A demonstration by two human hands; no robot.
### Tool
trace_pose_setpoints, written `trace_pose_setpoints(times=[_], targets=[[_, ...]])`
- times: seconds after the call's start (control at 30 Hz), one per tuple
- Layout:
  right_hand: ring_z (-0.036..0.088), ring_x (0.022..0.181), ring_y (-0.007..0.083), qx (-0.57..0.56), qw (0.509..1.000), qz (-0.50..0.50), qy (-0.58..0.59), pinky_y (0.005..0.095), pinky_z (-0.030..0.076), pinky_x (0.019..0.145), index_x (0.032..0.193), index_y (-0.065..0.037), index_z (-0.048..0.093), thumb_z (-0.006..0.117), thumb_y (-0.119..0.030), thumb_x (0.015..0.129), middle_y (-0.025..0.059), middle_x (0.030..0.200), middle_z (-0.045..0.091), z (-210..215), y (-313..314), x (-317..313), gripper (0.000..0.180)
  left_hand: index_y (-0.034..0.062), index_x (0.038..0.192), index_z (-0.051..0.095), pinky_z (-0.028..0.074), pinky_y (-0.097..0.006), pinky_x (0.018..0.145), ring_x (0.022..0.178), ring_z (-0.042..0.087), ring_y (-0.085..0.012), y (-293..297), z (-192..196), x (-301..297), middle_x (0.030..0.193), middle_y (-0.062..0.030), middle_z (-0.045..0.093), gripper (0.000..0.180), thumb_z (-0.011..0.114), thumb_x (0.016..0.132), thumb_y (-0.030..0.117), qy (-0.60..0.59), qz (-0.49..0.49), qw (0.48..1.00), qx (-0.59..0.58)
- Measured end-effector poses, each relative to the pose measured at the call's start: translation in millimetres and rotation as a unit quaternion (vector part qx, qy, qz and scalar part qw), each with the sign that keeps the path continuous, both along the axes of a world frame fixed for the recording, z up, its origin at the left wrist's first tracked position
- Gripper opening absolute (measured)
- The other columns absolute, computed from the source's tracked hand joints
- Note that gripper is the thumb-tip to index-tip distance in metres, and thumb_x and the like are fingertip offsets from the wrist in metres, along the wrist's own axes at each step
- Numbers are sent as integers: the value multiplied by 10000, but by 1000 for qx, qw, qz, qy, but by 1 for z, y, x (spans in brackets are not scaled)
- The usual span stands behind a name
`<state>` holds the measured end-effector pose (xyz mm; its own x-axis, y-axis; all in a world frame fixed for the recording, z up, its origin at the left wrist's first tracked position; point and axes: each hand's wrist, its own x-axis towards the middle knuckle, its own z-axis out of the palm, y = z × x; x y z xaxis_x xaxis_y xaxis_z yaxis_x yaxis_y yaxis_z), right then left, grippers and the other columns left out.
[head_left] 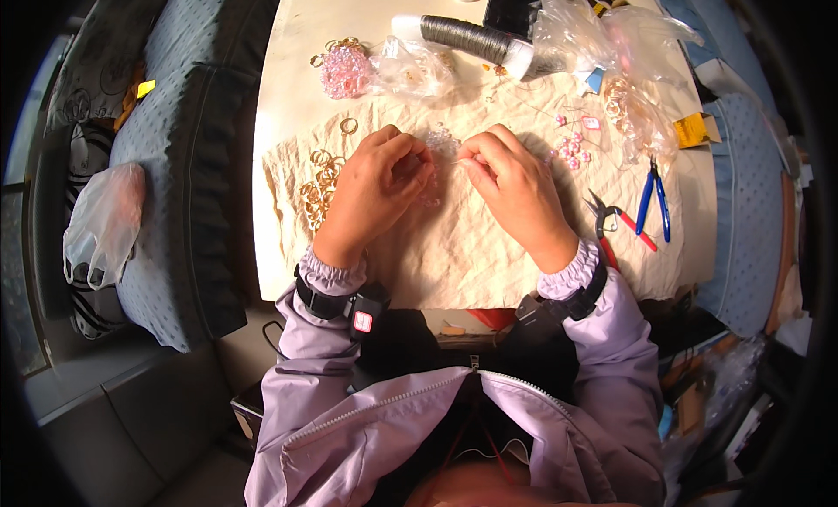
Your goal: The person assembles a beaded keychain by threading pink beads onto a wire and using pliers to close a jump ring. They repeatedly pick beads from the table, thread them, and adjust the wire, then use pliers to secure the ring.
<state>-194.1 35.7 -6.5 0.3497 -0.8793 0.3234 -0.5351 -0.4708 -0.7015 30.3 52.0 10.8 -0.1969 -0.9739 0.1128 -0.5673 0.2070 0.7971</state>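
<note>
My left hand (377, 186) is closed over the cloth, its fingers curled and the thumb pressed in; what it pinches is hidden. My right hand (513, 186) is also closed, thumb against forefinger, with something thin and pale at the fingertips, too small to make out. A small heap of clear and pale pink beads (443, 142) lies on the beige cloth (436, 267) between and just beyond my hands. Gold-coloured rings (314, 202) are piled beside my left hand. Pink and white beaded pieces (572, 149) lie to the right of my right hand.
Red-handled cutters (621, 221) and blue-handled pliers (651, 202) lie at the right. Toward the back are a pink bead cluster (346, 72), a spool of dark wire (467, 38) and clear plastic bags (572, 31). Padded blue seats (179, 158) flank the table.
</note>
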Motion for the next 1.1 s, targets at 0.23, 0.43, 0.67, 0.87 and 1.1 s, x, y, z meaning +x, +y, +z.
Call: trace_pose_setpoints(times=[0.23,0.43,0.67,0.87,1.1], targets=[[716,948,342,5,1000,7,14,460,579,803,1044,-84,640,688,-131,1027,93,1037,666,3,2,-1,69,4,1047,743,537,-315,781,865,653,-203,0,-1,-2,1000,-81,638,118,802,959,57,-10,3,1000,4],[708,952,348,20,1000,6,-11,464,571,814,1038,-73,631,678,-111,1025,101,1036,656,5,3,-2,61,-3,1055,745,555,-303,801,884,668,-187,0,-1,-2,1011,-80,635,109,791,966,39,-32,-2,999,-4],[697,982,355,7,1000,11,4,459,555,843,1037,-65,618,673,-95,1024,116,1041,640,6,3,-4,64,-5,1078,764,566,-281,792,889,674,-156,0,0,-2,1041,-68,632,87,765,995,23,-2,-6,999,38],[702,984,349,-5,1000,10,8,455,559,848,1035,-65,618,671,-97,1029,114,1042,638,5,4,-5,63,-20,1089,765,578,-274,809,907,682,-155,-1,-4,-1,1044,-70,633,90,750,1006,12,7,-12,999,39],[713,970,340,-7,1000,16,9,449,568,850,1026,-63,617,677,-93,1022,107,1044,642,5,4,-5,67,-20,1102,770,574,-275,823,917,683,-158,0,-3,-1,1056,-70,643,101,735,1010,6,4,-15,999,38]])
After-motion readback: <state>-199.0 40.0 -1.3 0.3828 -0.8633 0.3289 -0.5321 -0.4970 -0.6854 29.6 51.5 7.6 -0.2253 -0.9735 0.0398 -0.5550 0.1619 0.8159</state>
